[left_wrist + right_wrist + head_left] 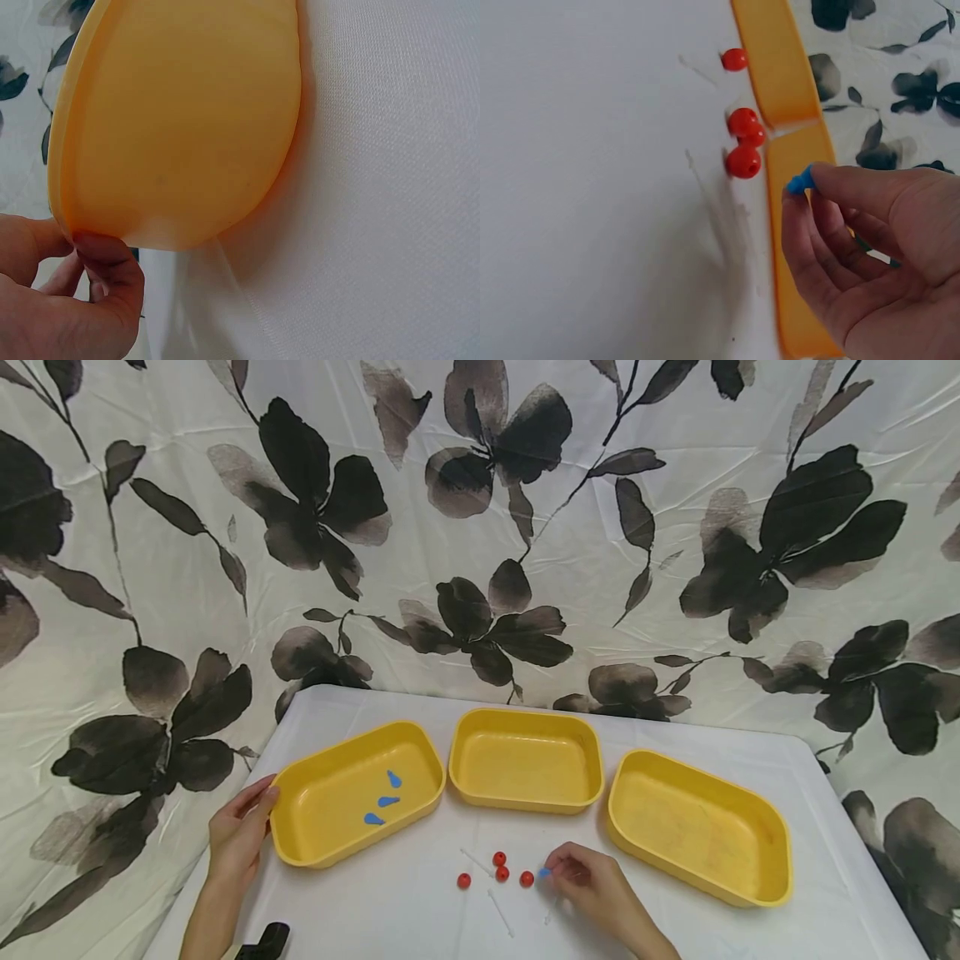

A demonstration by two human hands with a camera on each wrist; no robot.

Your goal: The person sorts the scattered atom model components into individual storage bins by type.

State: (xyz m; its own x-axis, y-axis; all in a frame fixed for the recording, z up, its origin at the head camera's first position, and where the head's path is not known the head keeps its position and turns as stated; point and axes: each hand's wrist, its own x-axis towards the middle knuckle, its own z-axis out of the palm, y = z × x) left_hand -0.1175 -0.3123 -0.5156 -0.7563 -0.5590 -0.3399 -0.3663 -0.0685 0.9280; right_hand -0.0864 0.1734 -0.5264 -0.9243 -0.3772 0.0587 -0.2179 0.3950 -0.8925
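My left hand [238, 831] pinches the rim of the left yellow tray [300, 857] at its near-left corner; the left wrist view shows thumb and fingers on that edge. Three small blue drop-shaped pieces [388, 802] lie inside this tray. Over the table, my right hand [588, 887] pinches another blue drop-shaped piece [801, 181] between thumb and fingertip. Just left of that hand lie several round red beads [464, 881], with holes visible in some. Thin whitish sticks [500, 913] are scattered among them, one partly beside the right hand.
A middle yellow tray [525, 803] and a right yellow tray [697, 870] stand along the back of the white-covered table [405, 910], both with nothing visible inside. A floral cloth [480, 543] hangs behind. Something black [264, 943] shows at the left wrist.
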